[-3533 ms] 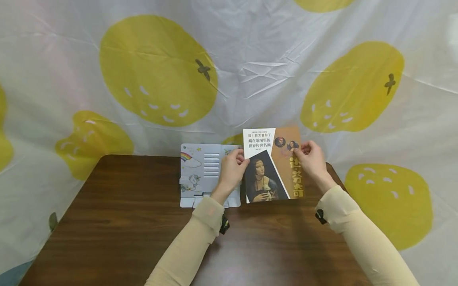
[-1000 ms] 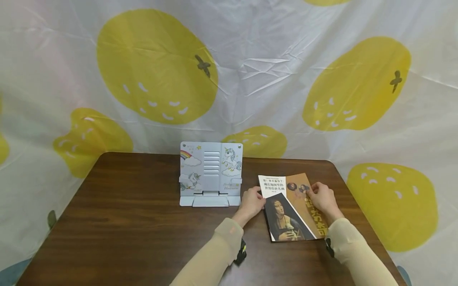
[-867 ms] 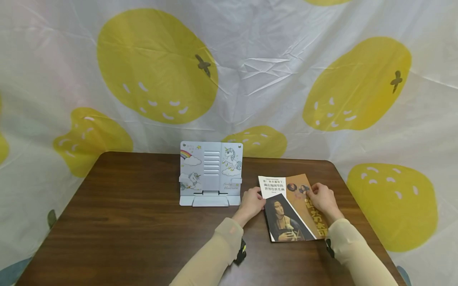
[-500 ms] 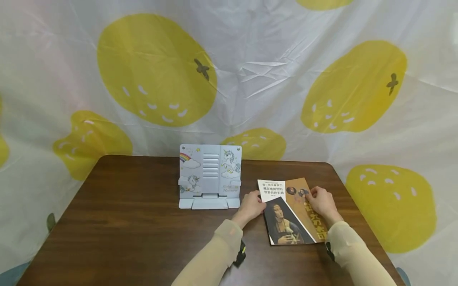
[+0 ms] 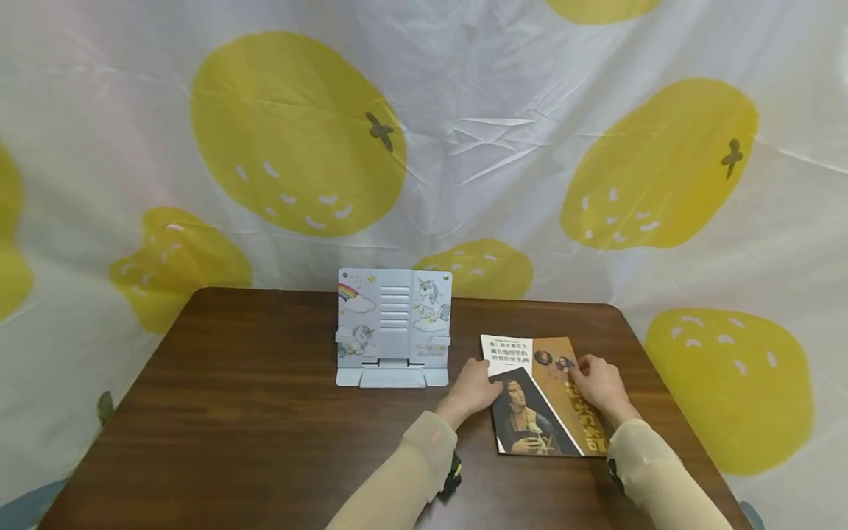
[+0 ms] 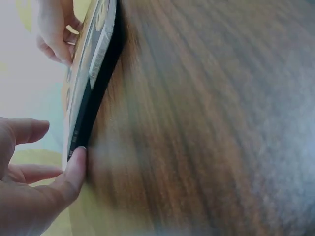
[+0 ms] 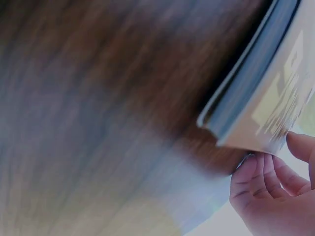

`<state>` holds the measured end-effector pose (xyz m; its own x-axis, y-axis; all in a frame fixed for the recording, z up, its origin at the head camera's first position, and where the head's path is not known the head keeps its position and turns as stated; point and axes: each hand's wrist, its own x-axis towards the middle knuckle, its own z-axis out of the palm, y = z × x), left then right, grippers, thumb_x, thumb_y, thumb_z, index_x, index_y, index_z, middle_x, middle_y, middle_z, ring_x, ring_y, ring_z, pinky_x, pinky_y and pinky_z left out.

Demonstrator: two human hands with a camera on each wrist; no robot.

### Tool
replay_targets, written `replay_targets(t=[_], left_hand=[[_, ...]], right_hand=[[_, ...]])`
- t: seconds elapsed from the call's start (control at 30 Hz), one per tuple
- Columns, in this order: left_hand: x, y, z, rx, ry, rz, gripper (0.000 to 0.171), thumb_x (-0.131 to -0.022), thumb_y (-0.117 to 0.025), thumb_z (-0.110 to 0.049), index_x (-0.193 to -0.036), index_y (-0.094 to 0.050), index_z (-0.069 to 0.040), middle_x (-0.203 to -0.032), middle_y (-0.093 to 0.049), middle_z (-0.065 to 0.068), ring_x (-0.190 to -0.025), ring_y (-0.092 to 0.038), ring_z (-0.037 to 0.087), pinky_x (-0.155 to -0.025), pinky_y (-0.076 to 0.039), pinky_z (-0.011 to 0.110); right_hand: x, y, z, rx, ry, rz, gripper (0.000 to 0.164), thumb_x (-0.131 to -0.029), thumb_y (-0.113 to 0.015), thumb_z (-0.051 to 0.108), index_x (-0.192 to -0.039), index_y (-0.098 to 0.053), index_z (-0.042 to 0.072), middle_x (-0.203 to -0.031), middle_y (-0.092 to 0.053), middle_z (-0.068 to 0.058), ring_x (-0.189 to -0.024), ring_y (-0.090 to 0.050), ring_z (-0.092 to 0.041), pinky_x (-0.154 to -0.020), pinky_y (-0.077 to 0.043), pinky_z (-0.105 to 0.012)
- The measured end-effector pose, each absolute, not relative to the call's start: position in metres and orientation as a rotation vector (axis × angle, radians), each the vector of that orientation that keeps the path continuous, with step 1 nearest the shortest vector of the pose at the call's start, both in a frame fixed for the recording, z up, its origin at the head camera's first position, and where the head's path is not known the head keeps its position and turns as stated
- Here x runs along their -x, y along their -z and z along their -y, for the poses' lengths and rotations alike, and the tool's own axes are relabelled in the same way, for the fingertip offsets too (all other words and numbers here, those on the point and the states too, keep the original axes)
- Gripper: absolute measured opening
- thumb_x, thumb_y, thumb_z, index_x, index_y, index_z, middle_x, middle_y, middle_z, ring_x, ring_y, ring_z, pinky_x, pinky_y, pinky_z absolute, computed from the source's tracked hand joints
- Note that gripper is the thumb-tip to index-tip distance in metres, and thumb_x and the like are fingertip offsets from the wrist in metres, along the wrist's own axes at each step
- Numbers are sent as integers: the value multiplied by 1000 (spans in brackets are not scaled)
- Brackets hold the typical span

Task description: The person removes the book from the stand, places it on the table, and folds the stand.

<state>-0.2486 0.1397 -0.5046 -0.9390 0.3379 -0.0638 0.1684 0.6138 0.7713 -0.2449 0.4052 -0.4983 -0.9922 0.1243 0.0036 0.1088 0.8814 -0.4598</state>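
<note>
Behind the work area, a lemon-printed curtain (image 5: 464,81) is hanging. In front of it, a dark wooden table (image 5: 252,442) is providing the work surface. A white unicorn-printed stand (image 5: 394,335) is standing near the far edge. The paperback book (image 5: 539,401) is lying face up, to the right of the stand and nearer me; I cannot tell whether its whole back is touching the wood. I am judging it light and flexible, with a cover likely to slip or crease; both side edges are offering the best hold. My right hand (image 5: 604,389) is pinching the right edge, thumb above, fingers below. My left hand (image 5: 472,386) is pinching the left edge between thumb and one fingertip, index finger standing clear.
</note>
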Motion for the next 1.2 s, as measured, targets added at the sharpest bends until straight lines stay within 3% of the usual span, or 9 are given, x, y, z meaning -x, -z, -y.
replay_targets(t=[0.23,0.4,0.7,0.93,1.2], left_hand=[[244,500,-136,-472,-1191,-2642,49,-93,-61,-24,-135,-55,1,-131,-53,20,-122,-51,32,-102,-42,41],[244,494,-131,-568,-1100,-2637,47,-93,-59,-26,-134,-58,-4,-129,-56,17,-120,-54,29,-99,-44,38],[239,478,-110,-746,-1032,-2667,37,-93,-60,-23,-126,-64,-7,-115,-64,13,-95,-59,19,-79,-50,35],[240,468,-85,-843,-1043,-2652,36,-96,-59,-22,-127,-63,-5,-119,-60,12,-109,-57,21,-93,-47,35],[251,454,-50,-884,-1049,-2699,34,-96,-58,-19,-126,-62,-3,-123,-62,12,-113,-58,26,-95,-46,38]], right_hand=[[241,496,-407,174,-703,3047,36,-97,-57,24,-109,-59,-10,-96,-63,-23,-80,-59,-30,-67,-50,-45],[237,492,-406,174,-620,3069,43,-96,-58,29,-119,-55,-8,-106,-60,-26,-86,-58,-35,-69,-49,-51],[241,482,-385,71,-563,3026,48,-98,-55,29,-131,-50,-6,-124,-48,-31,-103,-54,-47,-73,-47,-60],[244,477,-356,-65,-565,2980,45,-98,-55,25,-132,-52,-4,-126,-48,-29,-107,-52,-45,-75,-47,-60],[253,465,-318,-241,-524,2915,41,-96,-60,24,-127,-57,-3,-120,-53,-25,-98,-58,-38,-77,-49,-56]])
